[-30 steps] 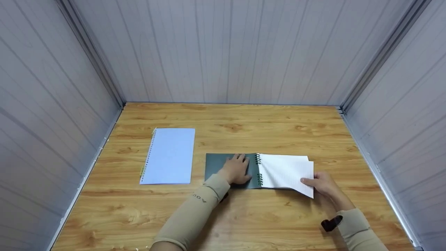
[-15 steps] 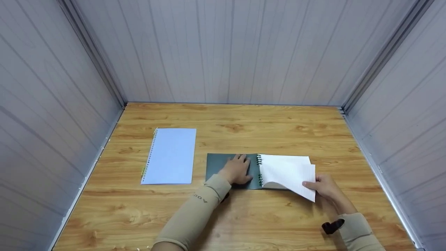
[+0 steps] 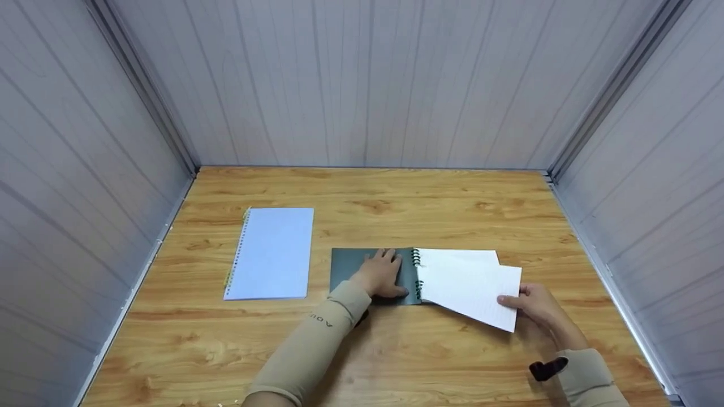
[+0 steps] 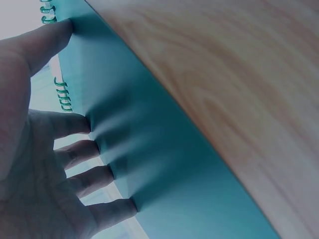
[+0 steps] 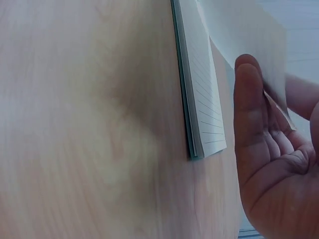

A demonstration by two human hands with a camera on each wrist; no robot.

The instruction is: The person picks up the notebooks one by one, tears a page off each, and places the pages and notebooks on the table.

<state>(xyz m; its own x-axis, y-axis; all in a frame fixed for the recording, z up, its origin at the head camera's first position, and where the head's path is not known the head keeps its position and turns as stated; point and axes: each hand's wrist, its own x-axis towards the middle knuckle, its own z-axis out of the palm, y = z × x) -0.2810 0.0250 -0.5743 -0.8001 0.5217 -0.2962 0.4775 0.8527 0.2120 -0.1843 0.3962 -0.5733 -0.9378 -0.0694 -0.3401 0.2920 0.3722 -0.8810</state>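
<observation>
One white sheet (image 3: 472, 297) skewed, green spiral notebook (image 3: 408, 271) open

Notebook's mid-bench (image 3: 430, 362). We see the left hand (image 3: 382, 275), fingers apart, on the cover (image 3: 346, 263); right hand (image 3: 537, 305), grip clamped on the sheet, which juts past the page stack (image 3: 461, 257). We'd judge it partway: cover opened, sheet shifted, not yet clear of the stack. Off the rings (image 3: 417, 257)? Can't tell. White pad (image 3: 271, 254) lies apart, untouched.

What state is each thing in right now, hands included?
Green notebook: open
Cover: lying flat
Sheet: skewed, outer edge lifted; attachment to rings unclear
Remaining pages: lying flat
Left hand: fingers spread on cover
Right hand: pinching sheet's outer edge
White spiral pad: flat, untouched
</observation>
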